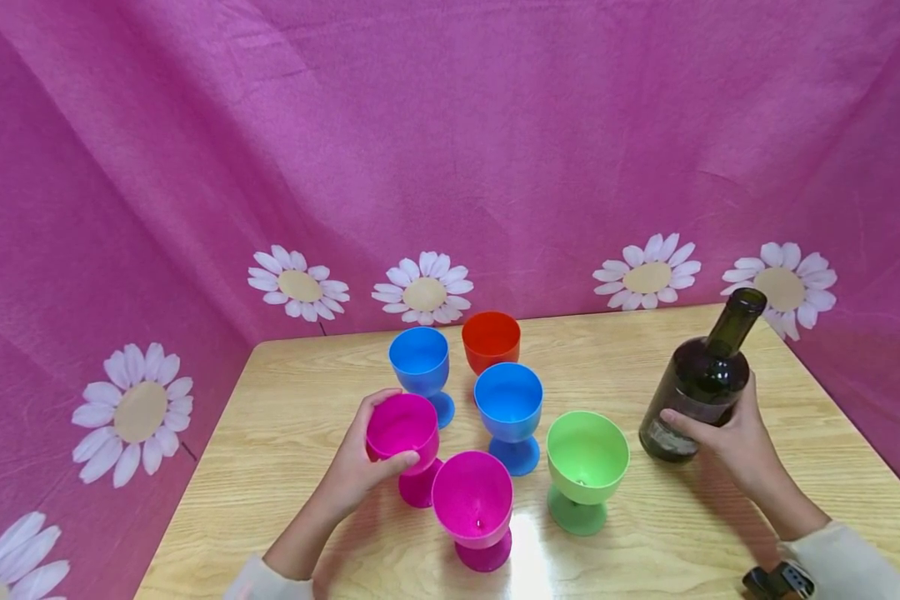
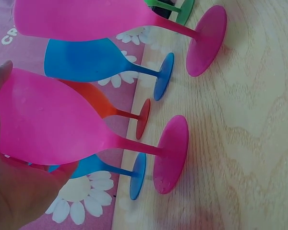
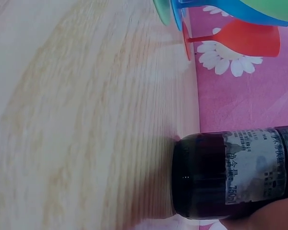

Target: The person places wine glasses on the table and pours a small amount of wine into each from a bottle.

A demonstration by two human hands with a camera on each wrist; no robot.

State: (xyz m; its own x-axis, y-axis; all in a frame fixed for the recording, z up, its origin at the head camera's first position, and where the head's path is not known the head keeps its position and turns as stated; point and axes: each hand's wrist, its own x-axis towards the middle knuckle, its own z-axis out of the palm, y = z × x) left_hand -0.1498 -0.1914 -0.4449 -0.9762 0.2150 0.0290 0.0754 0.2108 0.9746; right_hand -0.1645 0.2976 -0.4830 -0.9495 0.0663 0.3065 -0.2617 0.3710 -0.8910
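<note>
Pale wood-grain table (image 1: 285, 392). Toward its right edge, tall dark-green glass bottle (image 1: 696, 379), right hand (image 1: 735, 450) gripping its body; base contact hard to judge. Left of centre, magenta plastic stemmed goblet (image 1: 403, 429), left hand (image 1: 356, 468) curled round its bowl.

The head camera looks forward and down over the worktop (image 1: 292, 400) to the cloth (image 1: 495, 167) across the upper frame. Both wrist views sit low, close and turned sideways, left facing a pink goblet (image 2: 53, 120), right the bottle (image 3: 201, 172) at lower right; they share the red goblet (image 2: 96, 97).
</note>
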